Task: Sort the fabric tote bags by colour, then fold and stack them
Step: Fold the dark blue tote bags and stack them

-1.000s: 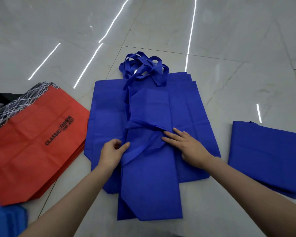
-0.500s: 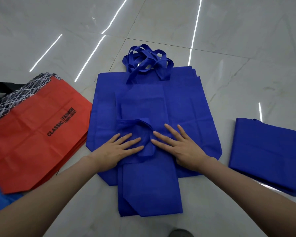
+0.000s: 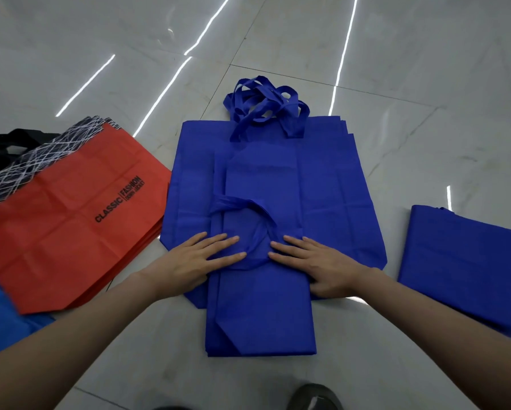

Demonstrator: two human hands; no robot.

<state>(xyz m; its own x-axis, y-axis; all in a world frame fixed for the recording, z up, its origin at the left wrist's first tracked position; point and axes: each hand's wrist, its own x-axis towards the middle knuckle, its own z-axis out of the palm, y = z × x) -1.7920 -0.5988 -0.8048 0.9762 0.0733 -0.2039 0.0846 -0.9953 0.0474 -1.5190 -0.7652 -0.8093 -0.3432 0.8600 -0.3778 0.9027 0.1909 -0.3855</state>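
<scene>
A narrow, lengthwise-folded royal blue tote bag [image 3: 260, 309] lies on top of a pile of flat blue totes [image 3: 337, 196] on the floor, its handle [image 3: 248, 208] looped back over its middle. My left hand [image 3: 198, 261] presses flat on the bag's left side with straight fingers. My right hand [image 3: 316, 261] presses flat on its right side, just beside the handle loop. The pile's own handles [image 3: 266, 108] bunch at the far end. To the right lies a stack of folded blue bags [image 3: 461, 267]. A stack of red "CLASSIC FASHION" totes [image 3: 71, 226] lies to the left.
The floor is glossy pale marble tile [image 3: 396, 69] with light streaks. Black fabric [image 3: 9, 143] shows behind the red stack. Lighter blue fabric [image 3: 0, 321] sits at the lower left edge. A dark shoe tip [image 3: 313, 395] appears at the bottom.
A second ago my hands were pinching and tucking the handle at the bag's middle. Both hands have since flattened out and now press down on either side of the handle loop.
</scene>
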